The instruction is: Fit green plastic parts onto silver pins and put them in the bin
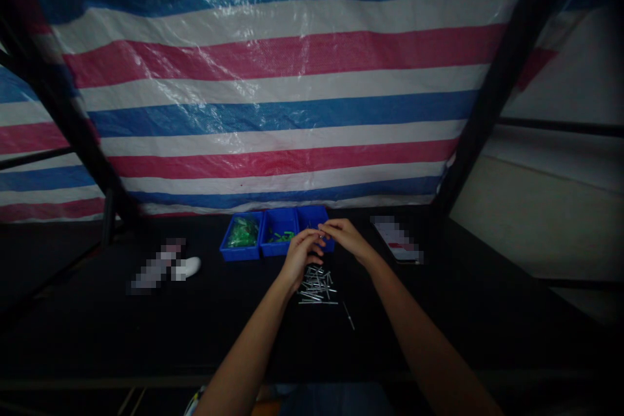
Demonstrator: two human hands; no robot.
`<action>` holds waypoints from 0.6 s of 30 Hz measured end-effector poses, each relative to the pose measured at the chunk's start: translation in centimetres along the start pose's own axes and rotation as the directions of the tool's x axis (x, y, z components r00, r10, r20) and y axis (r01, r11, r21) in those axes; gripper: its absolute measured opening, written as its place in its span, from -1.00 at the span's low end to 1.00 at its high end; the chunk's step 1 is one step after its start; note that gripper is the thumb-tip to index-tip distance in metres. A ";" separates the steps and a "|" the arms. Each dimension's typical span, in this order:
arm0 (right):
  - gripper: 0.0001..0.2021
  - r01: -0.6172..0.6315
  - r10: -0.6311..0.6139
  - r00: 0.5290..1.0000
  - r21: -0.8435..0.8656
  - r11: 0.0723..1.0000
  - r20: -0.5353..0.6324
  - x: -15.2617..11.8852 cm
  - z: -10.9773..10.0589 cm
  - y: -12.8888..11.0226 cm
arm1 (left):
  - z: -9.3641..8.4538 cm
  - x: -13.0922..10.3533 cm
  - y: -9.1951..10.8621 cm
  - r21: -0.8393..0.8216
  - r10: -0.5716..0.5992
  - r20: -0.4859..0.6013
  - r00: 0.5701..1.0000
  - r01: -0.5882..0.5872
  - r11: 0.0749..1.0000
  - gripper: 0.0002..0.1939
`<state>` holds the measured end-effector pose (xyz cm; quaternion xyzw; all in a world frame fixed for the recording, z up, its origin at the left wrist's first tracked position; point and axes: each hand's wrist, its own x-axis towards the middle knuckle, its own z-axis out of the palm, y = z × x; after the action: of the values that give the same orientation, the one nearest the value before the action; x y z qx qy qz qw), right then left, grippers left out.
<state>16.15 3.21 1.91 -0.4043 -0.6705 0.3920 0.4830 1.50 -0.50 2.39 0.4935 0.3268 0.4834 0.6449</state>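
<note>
My left hand (299, 259) and my right hand (347, 238) meet in front of the blue bins. Both have their fingertips pinched together around something small that I cannot make out. Below them lies a loose pile of silvery screws or nails (316, 285) on the black table. One more thin metal piece (349, 316) lies apart, nearer me. Of the three blue bins side by side, the left bin (240, 255) contains a clear bag of green pieces (243, 232). Small green plastic pieces (283, 236) lie in the middle bin (275, 249). My hands partly cover the right bin (312, 213).
A phone-like flat object (397, 242), partly blurred, lies to the right on the black table (219, 325). Leftward are a white rounded object (191, 266) and a blurred item (155, 271). Behind hangs a striped plastic sheet (292, 78) between dark slanted posts (497, 84).
</note>
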 end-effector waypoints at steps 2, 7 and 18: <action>-0.68 0.000 0.000 1.000 -0.001 1.000 0.004 0.0 0.0 0.0 | 0.0 0.0 0.0 -0.001 0.000 0.003 1.000 0.000 1.000 -0.73; -0.67 -0.004 0.004 1.000 -0.015 1.000 0.008 0.0 0.0 0.0 | 0.2 -0.1 0.2 0.005 -0.007 -0.001 1.000 0.007 1.000 -0.70; -0.69 0.036 -0.035 0.999 -0.085 0.996 0.004 0.1 0.0 0.6 | -0.1 0.3 -0.4 0.119 0.054 -0.094 0.994 -0.043 0.992 -0.64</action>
<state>16.27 3.55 1.42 -0.4121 -0.6942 0.3548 0.4715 1.63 -0.25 2.02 0.5141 0.3734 0.5026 0.5863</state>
